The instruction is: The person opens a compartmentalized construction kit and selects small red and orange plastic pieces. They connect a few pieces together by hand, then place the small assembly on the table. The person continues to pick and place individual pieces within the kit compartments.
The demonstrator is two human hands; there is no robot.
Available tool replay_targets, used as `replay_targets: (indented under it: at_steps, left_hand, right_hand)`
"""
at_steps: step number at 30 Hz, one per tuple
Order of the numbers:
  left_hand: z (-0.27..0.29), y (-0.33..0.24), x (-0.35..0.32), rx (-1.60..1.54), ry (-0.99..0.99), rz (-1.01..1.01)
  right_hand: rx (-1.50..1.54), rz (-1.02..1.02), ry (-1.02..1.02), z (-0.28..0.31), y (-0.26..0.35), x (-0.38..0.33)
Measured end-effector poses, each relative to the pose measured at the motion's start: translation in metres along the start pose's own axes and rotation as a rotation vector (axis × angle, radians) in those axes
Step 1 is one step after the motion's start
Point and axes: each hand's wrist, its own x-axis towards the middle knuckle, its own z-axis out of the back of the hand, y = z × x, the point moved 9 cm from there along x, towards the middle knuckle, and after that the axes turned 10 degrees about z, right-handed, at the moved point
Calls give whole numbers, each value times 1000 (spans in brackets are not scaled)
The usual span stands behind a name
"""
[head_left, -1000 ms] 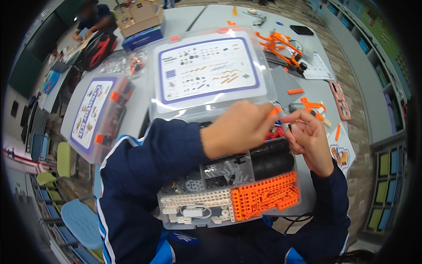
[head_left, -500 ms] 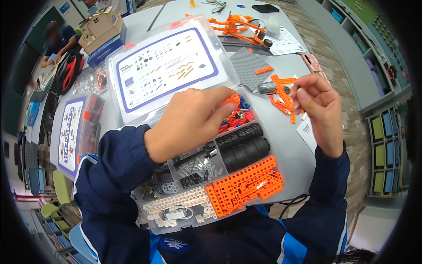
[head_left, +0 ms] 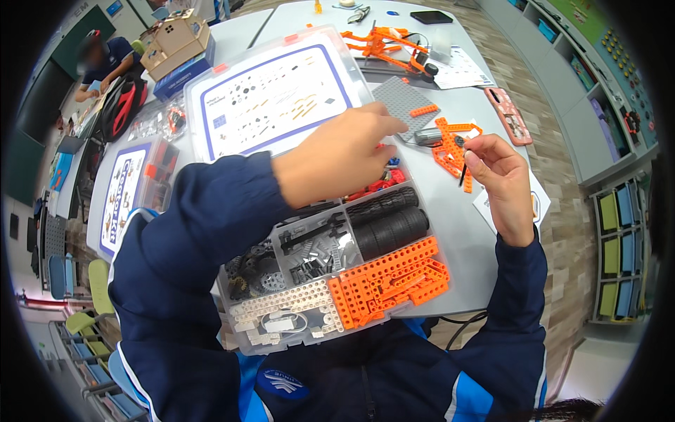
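My right hand point(head_left: 503, 179) pinches a thin black axle point(head_left: 462, 174) between thumb and fingertips. The axle hangs down in front of an orange beam assembly point(head_left: 450, 156) with a grey motor point(head_left: 426, 137) at its left. My left hand point(head_left: 337, 155) is over the far compartments of a clear divided parts box point(head_left: 320, 339), its fingers reaching rightward and apart. A small orange-red bit point(head_left: 382, 145) shows between those fingers; whether they touch it I cannot tell. Red pieces point(head_left: 380, 186) lie just below the hand, which hides part of that compartment.
Black tyres point(head_left: 390, 228), orange beams point(head_left: 390, 288) and white beams point(head_left: 285, 306) fill other compartments. The raised lid point(head_left: 274, 98) carries a parts sheet. Around it stand a grey baseplate point(head_left: 404, 102), an orange model point(head_left: 387, 48), a phone in a pink case point(head_left: 508, 116) and a second kit box point(head_left: 126, 190).
My left hand has moved to the right and away from me, and its pinch on an orange piece has loosened. The axle in my right hand now shows, hanging down.
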Motion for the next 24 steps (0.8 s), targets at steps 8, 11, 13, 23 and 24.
replay_targets:
  at_steps: [8,11,13,23,24]
  left_hand:
    - [60,-1,-66,-267,-11,197]
    - [71,13,-88,-229,38,257]
    - [71,27,-99,-327,18,310]
    - [56,52,-120,-394,58,406]
    - [53,51,-117,-391,61,397]
  right_hand:
    - [247,71,323,-118,40,8]
    - [312,42,447,-158,41,11]
    - [252,11,479,-175,34,16]
    - [326,30,439,-187,20,19]
    - [358,28,431,-183,20,18]
